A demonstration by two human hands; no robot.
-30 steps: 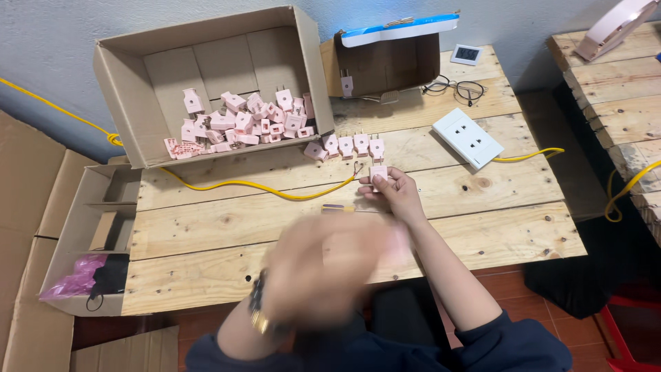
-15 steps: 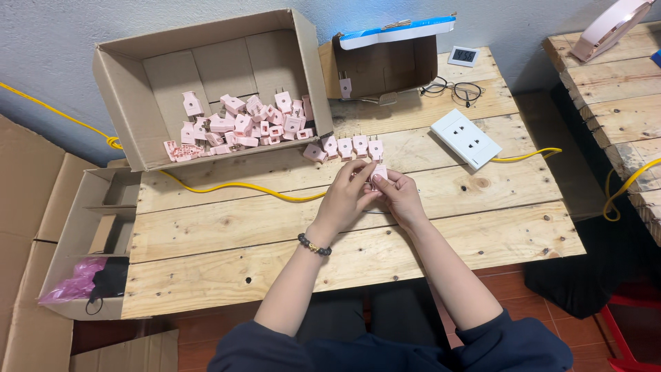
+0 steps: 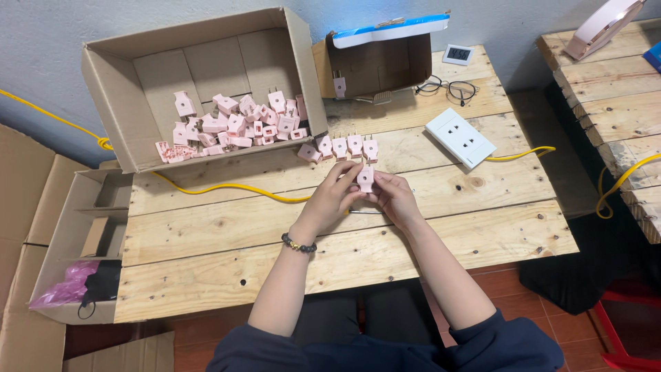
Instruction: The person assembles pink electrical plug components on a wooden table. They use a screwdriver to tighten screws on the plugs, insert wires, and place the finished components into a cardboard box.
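One pink plug [image 3: 366, 178] pinched between left hand [image 3: 334, 196] and right hand [image 3: 392, 196], above mid-table [image 3: 206, 269]. Risk: a fingertip-only hold could slip and drop it onto the row of plugs [image 3: 339, 147] just behind, knocking them over. Fingers hide the plug's lower half; prongs too small to make out.

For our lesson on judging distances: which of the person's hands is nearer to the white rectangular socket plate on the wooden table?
Right. The right hand lies just below-left of the white rectangular socket plate; the left hand sits farther left.
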